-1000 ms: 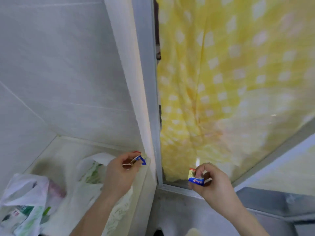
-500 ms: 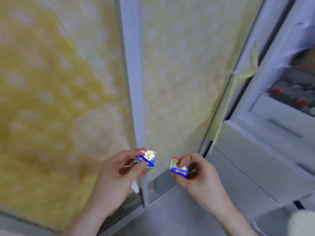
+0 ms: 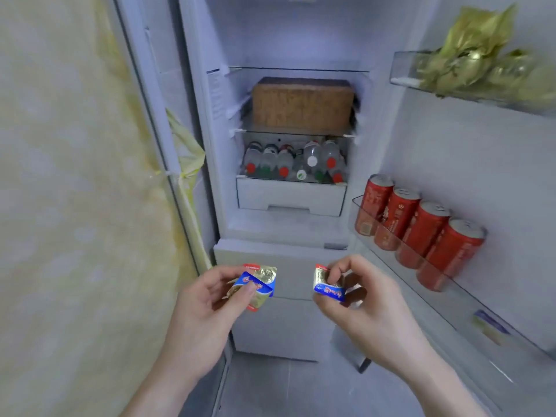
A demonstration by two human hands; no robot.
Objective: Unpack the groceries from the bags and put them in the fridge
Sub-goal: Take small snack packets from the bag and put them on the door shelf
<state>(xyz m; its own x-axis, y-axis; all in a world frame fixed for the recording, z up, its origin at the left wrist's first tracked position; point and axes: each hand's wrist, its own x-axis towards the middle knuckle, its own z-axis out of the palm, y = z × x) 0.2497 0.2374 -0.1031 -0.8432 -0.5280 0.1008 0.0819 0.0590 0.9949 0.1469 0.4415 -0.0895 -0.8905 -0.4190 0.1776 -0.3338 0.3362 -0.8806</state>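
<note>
My left hand (image 3: 207, 308) pinches a small gold-foil packet with a blue and red label (image 3: 258, 284). My right hand (image 3: 361, 299) grips a second packet of the same kind (image 3: 326, 284). Both are held side by side, apart, at waist height in front of the open fridge (image 3: 288, 230). Inside, a brown box (image 3: 302, 105) sits on a glass shelf, and several plastic bottles (image 3: 293, 162) lie on the shelf below it, above a white drawer (image 3: 290, 197).
The open fridge door on the right carries several red cans (image 3: 418, 230) in a clear rack and a gold-wrapped bundle (image 3: 478, 52) in the upper rack. A yellow checked curtain (image 3: 75, 176) hangs on the left. Grey floor tiles (image 3: 288, 386) lie below.
The view has swung right from the windowsill with the bags, past the curtain, to face the open fridge. Both hands kept hold of their packets throughout.
</note>
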